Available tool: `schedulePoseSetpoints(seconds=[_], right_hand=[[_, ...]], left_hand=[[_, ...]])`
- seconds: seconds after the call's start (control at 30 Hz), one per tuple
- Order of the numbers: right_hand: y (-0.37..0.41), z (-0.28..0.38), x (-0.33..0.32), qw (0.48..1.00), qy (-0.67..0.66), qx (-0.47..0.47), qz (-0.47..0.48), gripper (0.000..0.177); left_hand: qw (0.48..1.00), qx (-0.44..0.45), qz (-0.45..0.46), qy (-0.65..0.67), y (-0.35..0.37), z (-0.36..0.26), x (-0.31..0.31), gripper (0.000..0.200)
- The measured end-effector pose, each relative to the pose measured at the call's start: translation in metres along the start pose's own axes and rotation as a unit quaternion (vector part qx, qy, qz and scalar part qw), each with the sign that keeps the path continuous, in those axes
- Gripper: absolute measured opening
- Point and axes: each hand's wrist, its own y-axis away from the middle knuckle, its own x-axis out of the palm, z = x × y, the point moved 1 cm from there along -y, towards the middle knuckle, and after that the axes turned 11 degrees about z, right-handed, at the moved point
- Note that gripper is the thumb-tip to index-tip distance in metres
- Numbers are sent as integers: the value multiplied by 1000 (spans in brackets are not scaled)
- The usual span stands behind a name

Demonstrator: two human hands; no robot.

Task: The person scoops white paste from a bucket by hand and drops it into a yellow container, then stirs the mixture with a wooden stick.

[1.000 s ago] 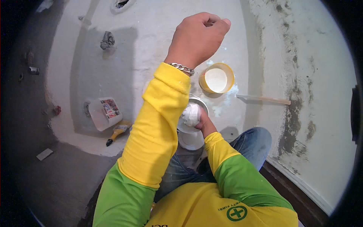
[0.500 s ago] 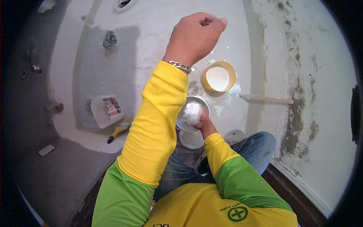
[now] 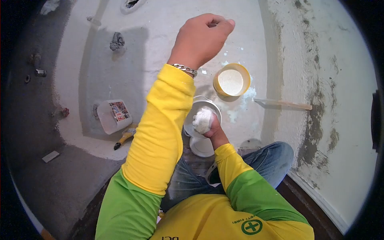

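Observation:
My left hand (image 3: pixel 203 39) is raised far forward over the floor, its fingers curled and thumb drawn in. Whatever it may pinch is hidden behind the fingers. Low in front of me, my right hand (image 3: pixel 216 129) grips a white, uneven lump (image 3: pixel 203 120), whose material I cannot make out. The lump is above a white bucket (image 3: pixel 211 103) with a thin handle. A round white lid (image 3: pixel 202 147) lies just nearer to me. Beyond the bucket stands a yellow tub (image 3: pixel 248 82) with pale contents.
A clear plastic container (image 3: pixel 106 118) with a printed label sits at left, beside a yellow-handled brush (image 3: pixel 126 137). A light stick (image 3: pixel 283 104) lies at right by the stained wall (image 3: pixel 344 120). A grey wrapped pipe stub (image 3: pixel 117 41) rises from the white-coated floor (image 3: pixel 168 16).
My left hand has shifted slightly left. My right hand and the white lump have moved a little left, and the lump appears slightly turned.

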Motion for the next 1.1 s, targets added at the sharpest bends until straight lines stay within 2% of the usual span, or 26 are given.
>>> schedulePoseSetpoints(seconds=[0.3, 0.37, 0.47, 0.5, 0.57, 0.63, 0.67, 0.77, 0.83, 0.9, 0.93, 0.97, 1.03, 1.1], right_hand=[[6, 15, 37, 999, -2, -32, 2, 32], [6, 24, 40, 998, 4, -56, -4, 31], [5, 43, 47, 998, 35, -52, 14, 30], [5, 49, 54, 998, 22, -66, -9, 28], [3, 64, 56, 996, 9, -82, -31, 26], [1, 83, 64, 987, 7, -57, 148, 25], [7, 90, 77, 993, 20, -94, 75, 23], [-7, 129, 55, 987, 10, -108, 116, 25], [-8, 158, 51, 985, 61, -135, 87, 27], [-10, 182, 55, 980, 85, -174, -39, 29], [-13, 194, 54, 975, 96, -184, -74, 31], [-18, 206, 50, 976, 99, -183, -71, 31], [-27, 230, 38, 966, 145, -163, -140, 33], [-38, 249, 16, 961, 189, -141, -146, 33]], left_hand=[[998, -51, 27, -30, 0, 11, -27, 42], [996, -75, -39, 20, 7, 7, -36, 44], [995, -70, -58, 46, 13, 14, -49, 45], [995, -68, -56, 47, 14, 13, -52, 45], [988, -136, -66, 41, 17, 11, -55, 44], [988, -139, -64, 33, 18, 8, -54, 44], [987, -145, -64, 24, 18, 7, -53, 44], [989, -134, -43, 38, 15, 13, -52, 44], [990, -123, -47, 39, 14, 17, -50, 44], [991, -112, -53, 40, 14, 16, -52, 44], [989, -141, -41, 19, 15, 14, -54, 45], [985, -169, -29, -2, 15, 14, -55, 46], [987, -157, -35, 5, 15, 13, -54, 46], [988, -149, -41, 11, 14, 12, -51, 45]])
